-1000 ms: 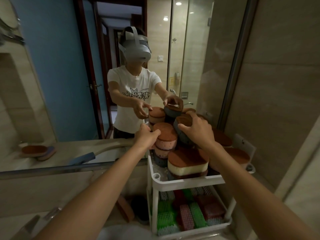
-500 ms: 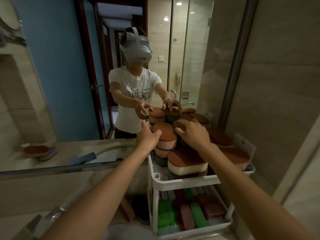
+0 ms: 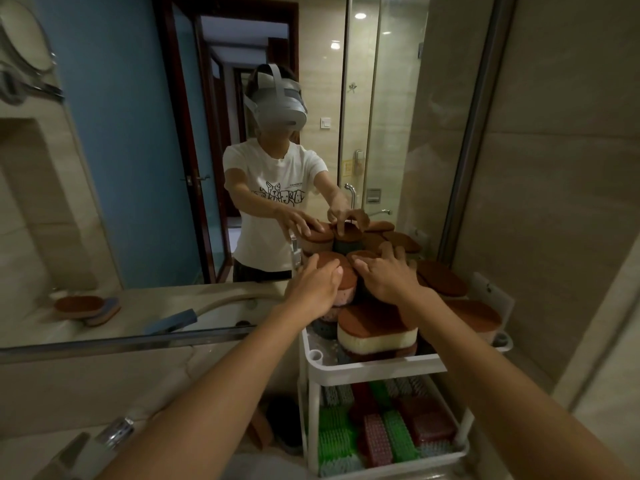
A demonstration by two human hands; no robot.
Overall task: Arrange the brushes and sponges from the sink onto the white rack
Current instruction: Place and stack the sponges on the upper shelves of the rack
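The white rack (image 3: 374, 369) stands to the right of the counter. Its top shelf holds several brown-topped sponges in stacks, with a cream one (image 3: 376, 336) in front. My left hand (image 3: 317, 285) rests with straight fingers on the pink sponge stack (image 3: 329, 262) at the back left. My right hand (image 3: 389, 277) lies with spread fingers on a dark sponge (image 3: 363, 289) beside it. More sponges (image 3: 443, 280) lie behind and to the right. Green and red brushes (image 3: 381, 436) fill the lower shelf.
A large mirror (image 3: 138, 168) behind the counter reflects me and the rack. A dark brush (image 3: 282, 422) lies on the counter beside the rack. A chrome tap (image 3: 114, 434) sits at the bottom left. A tiled wall (image 3: 554, 202) closes the right side.
My right hand has come down with the dark sponge onto the stack and its fingers have spread over it. My left hand has slid up onto the pink stack's top.
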